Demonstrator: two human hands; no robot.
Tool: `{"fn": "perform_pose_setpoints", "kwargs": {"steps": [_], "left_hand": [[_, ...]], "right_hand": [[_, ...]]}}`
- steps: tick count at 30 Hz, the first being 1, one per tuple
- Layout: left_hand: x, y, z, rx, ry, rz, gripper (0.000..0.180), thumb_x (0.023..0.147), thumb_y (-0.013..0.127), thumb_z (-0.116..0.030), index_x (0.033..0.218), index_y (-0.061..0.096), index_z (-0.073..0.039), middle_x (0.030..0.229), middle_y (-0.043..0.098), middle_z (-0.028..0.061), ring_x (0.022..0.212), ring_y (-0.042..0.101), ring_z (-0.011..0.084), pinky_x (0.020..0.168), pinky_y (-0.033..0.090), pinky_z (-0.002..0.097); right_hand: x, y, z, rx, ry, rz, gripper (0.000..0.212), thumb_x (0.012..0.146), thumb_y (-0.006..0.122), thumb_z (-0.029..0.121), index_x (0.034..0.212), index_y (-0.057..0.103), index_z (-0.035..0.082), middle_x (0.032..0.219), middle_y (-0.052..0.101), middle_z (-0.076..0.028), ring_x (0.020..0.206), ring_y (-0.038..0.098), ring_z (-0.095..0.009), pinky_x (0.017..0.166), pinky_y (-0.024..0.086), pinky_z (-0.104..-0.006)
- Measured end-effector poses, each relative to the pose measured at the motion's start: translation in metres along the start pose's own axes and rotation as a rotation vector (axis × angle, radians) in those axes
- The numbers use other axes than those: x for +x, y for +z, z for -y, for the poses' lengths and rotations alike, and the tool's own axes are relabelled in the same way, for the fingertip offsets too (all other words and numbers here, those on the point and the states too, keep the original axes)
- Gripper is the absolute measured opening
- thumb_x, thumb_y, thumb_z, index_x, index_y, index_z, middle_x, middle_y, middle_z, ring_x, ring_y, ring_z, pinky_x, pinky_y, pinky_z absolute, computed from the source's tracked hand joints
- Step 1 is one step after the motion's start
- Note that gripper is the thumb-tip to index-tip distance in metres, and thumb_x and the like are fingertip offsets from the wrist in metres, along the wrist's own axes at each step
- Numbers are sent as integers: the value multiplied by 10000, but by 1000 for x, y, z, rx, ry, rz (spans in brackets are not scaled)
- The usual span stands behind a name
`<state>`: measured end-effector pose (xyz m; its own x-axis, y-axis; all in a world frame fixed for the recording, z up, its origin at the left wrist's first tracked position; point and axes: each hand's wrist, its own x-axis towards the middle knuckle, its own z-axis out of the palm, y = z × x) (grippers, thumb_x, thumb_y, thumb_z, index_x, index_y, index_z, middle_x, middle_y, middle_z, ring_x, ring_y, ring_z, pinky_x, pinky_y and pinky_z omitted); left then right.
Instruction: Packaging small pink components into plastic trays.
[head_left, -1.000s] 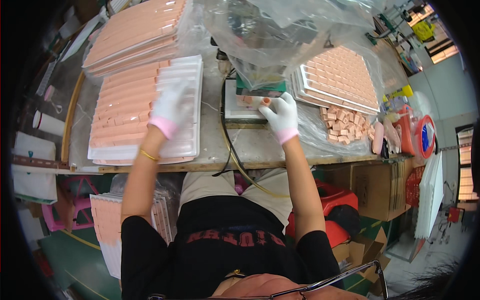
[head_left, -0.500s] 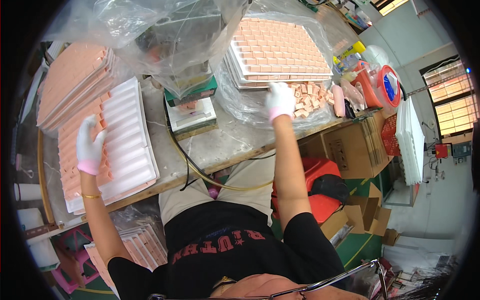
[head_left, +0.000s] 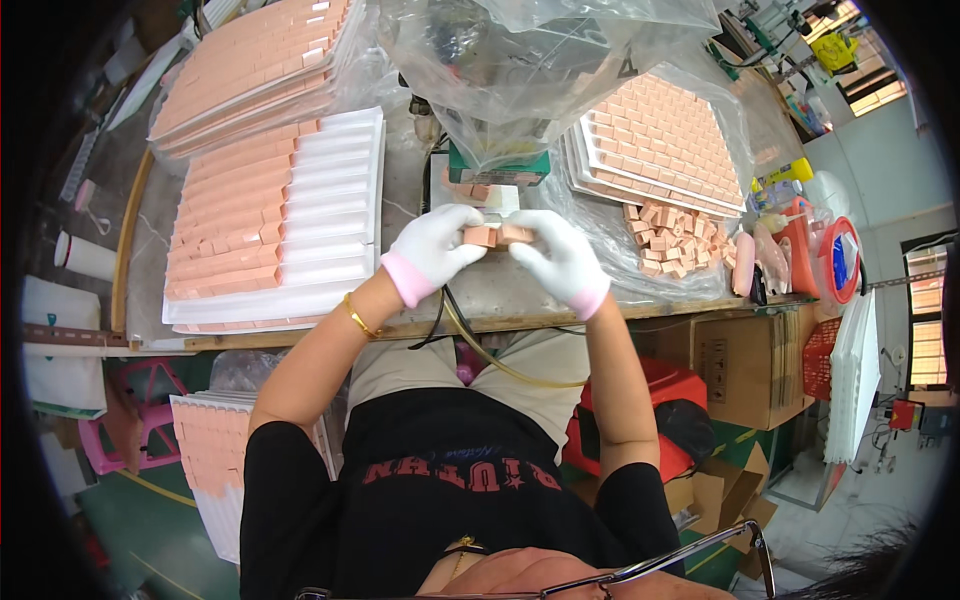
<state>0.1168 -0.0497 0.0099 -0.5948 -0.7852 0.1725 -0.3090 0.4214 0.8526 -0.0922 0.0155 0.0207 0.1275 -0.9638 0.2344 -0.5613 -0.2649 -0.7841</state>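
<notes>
In front of the machine at the table's middle, my gloved left hand [head_left: 432, 252] pinches a small pink-orange box [head_left: 480, 236]. My gloved right hand [head_left: 563, 262] pinches a similar small box [head_left: 515, 234] right beside it. Just beyond my fingertips are the white block [head_left: 503, 199] and green part [head_left: 500, 170] of the machine. To the left lies a white ridged tray [head_left: 335, 220], its left part covered by rows of such boxes [head_left: 228, 220]. A heap of loose boxes [head_left: 676, 240] lies on clear plastic at the right.
Stacked filled trays stand at the far left [head_left: 255, 75] and far right [head_left: 660, 135]. Clear plastic sheeting [head_left: 540, 60] drapes over the machine. A yellowish hose [head_left: 480, 350] hangs over the table edge. A red basket [head_left: 838, 262] and cardboard boxes [head_left: 750, 365] are at the right.
My left hand has left the tray and my right hand has left the loose heap. Both have come together before the machine, each with a small box. The whole view has shifted.
</notes>
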Motion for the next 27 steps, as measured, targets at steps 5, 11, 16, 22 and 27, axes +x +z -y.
{"fn": "perform_pose_setpoints", "kwargs": {"steps": [5,11,16,22,27], "left_hand": [[-1,7,14,221,269,-78,310,752,709,-153,1020,606,-36,944,618,138,823,616,303,744,505,358],[-7,8,3,-100,-46,-1,460,758,694,-104,1194,564,-47,996,638,103,807,618,147,731,518,278],[14,-41,25,103,96,69,495,793,653,-134,1267,521,-70,971,636,97,830,606,132,740,520,296],[74,-186,127,1077,-185,-191,232,787,535,-68,972,656,-138,987,635,138,992,577,332,856,478,430],[99,-186,142,1132,-267,-45,187,798,542,-98,958,628,-145,1027,603,128,1063,539,326,885,462,421]], "right_hand": [[6,12,9,-502,-301,29,376,773,673,97,1130,565,51,978,593,-126,864,595,-319,745,497,-385],[1,35,-9,247,-60,-76,497,724,770,108,1178,580,35,1056,579,-119,901,606,-203,825,495,-326],[11,23,-18,-88,-75,-254,219,749,734,130,929,649,40,889,615,-109,797,611,-244,757,492,-326],[58,16,-36,-359,250,-91,389,795,648,403,892,654,27,865,644,-171,828,622,-336,744,484,-384],[64,33,-43,272,203,-214,385,709,753,382,883,706,42,851,689,-132,774,651,-290,723,508,-347]]}}
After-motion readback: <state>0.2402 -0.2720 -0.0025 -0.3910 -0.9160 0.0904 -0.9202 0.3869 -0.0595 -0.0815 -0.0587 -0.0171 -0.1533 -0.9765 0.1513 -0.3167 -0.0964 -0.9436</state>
